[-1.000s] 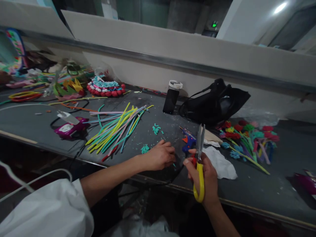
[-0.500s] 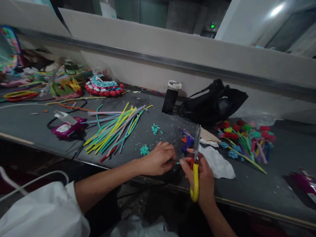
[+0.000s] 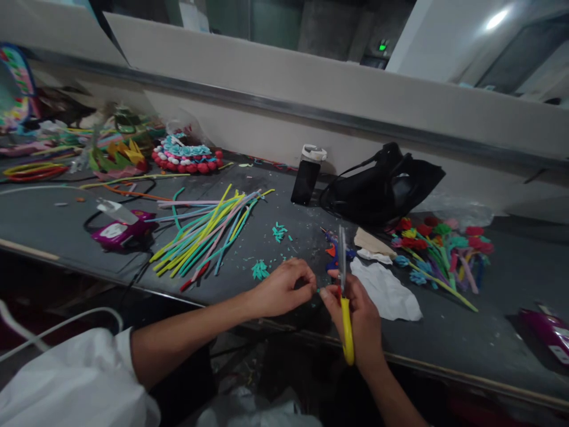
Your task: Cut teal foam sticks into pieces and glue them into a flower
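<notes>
Dark tabletop (image 3: 462, 344) stretched left to right, and at its near edge, two hands! Right hand (image 3: 359, 317): fingers wrapped around the scissors (image 3: 342, 258), blades pointing far, thumb tip right up at a tiny teal bit (image 3: 318, 290). Left hand (image 3: 287, 287), just left of that bit: thumb and forefinger curled nearly together, grip impossible to tell. Teal snippets (image 3: 260, 270) lay just beyond its wrist.

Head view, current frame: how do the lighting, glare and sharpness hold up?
Head view: dim overall, with the ceiling lamp glaring white; head view: the space under the table sinks into near-black; head view: the scissors read clearly, but the tiny teal piece beside the right hand is too soft to make out.
</notes>
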`<state>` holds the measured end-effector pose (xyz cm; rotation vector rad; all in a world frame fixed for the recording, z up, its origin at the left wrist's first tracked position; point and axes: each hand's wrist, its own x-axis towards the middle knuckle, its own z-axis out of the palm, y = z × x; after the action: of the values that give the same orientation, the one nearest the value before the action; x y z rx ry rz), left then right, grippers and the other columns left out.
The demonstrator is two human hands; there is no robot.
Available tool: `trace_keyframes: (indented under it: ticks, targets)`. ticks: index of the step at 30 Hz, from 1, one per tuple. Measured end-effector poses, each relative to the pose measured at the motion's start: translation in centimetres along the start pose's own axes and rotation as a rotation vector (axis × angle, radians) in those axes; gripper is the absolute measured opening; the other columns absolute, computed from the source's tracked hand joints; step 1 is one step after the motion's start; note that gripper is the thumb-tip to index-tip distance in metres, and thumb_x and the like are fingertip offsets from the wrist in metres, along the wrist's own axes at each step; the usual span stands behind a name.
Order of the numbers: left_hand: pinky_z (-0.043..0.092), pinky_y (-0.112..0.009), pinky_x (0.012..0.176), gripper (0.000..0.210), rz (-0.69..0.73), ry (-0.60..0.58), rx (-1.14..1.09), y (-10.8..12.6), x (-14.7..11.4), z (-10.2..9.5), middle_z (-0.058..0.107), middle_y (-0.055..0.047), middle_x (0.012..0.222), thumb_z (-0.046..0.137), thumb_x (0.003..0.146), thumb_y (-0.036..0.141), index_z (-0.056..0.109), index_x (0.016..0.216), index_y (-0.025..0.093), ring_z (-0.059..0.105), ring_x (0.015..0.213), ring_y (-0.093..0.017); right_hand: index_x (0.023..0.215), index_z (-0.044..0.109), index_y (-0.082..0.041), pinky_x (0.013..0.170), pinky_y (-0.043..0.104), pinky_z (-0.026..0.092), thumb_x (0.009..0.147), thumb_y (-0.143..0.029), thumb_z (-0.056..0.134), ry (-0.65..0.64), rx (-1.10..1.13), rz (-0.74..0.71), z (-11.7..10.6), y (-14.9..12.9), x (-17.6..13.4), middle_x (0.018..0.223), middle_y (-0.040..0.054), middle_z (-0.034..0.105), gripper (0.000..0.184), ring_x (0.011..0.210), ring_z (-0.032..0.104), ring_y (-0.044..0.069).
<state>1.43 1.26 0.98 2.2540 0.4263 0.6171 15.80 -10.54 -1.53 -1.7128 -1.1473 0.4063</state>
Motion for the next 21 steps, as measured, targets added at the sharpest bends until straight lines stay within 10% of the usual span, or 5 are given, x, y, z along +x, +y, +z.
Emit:
trace_keyframes:
  ticks: [11,21]
  targets:
    - [0.040,-0.020,0.067,0.015,-0.268,-0.061,-0.282,-0.8,-0.1,-0.2,0.056,0.002,0.073,0.052,0.084,0.027,0.058,0.077,0.015,0.051,0.070,-0.010,0.110,0.058,-0.020,0.053,0.023,0.049,0.080,-0.039,0.062,0.123,0.045,0.064,-0.2,-1.0,0.3,0.077,-0.0005,0.064,0.035,0.057,0.058,0.012]
    - [0.042,-0.022,0.071,0.009,-0.196,-0.164,-0.148,-0.5,-0.3,-0.3,0.062,0.000,0.076,0.054,0.078,0.016,0.064,0.078,0.015,0.056,0.075,-0.012,0.108,0.057,-0.020,0.048,0.021,0.048,0.079,-0.036,0.063,0.090,0.064,0.057,-0.2,-0.9,0.3,0.075,-0.0004,0.065,0.034,0.051,0.056,0.011]
